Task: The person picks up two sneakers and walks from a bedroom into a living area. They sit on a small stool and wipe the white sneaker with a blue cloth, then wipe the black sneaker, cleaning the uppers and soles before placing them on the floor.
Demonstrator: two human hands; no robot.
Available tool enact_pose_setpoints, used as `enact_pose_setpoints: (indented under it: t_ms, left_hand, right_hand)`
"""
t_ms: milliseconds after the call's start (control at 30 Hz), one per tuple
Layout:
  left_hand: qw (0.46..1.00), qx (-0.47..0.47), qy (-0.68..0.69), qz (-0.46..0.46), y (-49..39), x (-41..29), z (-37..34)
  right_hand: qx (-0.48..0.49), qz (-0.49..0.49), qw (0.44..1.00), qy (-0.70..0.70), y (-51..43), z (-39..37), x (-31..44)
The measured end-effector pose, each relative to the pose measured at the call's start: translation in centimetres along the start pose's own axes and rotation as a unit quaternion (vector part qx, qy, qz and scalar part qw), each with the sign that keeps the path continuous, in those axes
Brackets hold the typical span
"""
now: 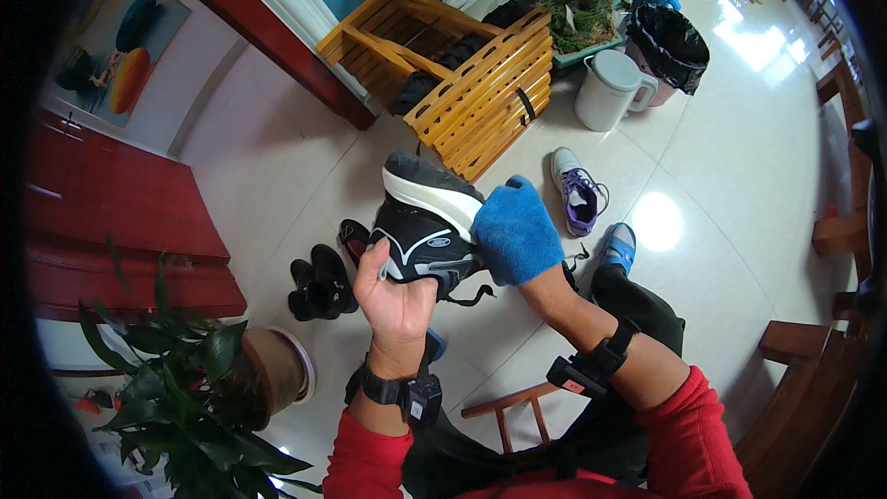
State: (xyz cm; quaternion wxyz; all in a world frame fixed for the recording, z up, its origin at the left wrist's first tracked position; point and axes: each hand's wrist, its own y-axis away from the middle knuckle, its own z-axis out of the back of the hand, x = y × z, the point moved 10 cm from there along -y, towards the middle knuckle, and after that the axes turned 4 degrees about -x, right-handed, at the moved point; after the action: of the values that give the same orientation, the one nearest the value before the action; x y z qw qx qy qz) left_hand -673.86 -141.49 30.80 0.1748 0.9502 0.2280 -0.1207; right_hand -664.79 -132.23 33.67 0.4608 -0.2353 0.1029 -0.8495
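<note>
A black sneaker (416, 225) with a thick white midsole is held up before me, tilted on its side, a black lace dangling beneath. My left hand (398, 305) grips its upper near the opening, thumb across the side. A blue cloth or mitt (521, 235) covers my right hand (516, 211) entirely and presses against the shoe's sole edge at the heel end. The fingers under the cloth are hidden. On the floor beyond my right hand lies a white sneaker (576, 187) with purple laces.
A slatted wooden shoe rack (478, 104) stands ahead, beside a white lidded pitcher (608, 90) and a black-lined bin (669, 48). Black shoes (326, 281) rest on the tiled floor (485, 333). A potted plant (277, 374) is at left, wooden furniture (804, 388) at right.
</note>
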Motion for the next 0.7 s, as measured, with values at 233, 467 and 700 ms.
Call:
enact_pose_setpoints:
  t_ms: [233,467,700]
  left_hand:
    - [1.000,-0.020,0.009,-0.002,-0.7,-0.6,0.8]
    - [0.998,-0.022,0.020,-0.048,-0.5,-3.9,0.6]
    - [0.998,-0.039,0.022,-0.035,0.3,-2.3,-0.3]
  right_hand:
    - [0.042,0.005,0.999,-0.002,1.2,-1.5,-1.3]
    - [0.093,-0.106,0.990,-0.002,1.1,0.3,-3.3]
    - [0.056,-0.087,0.986,0.128,0.0,3.3,0.9]
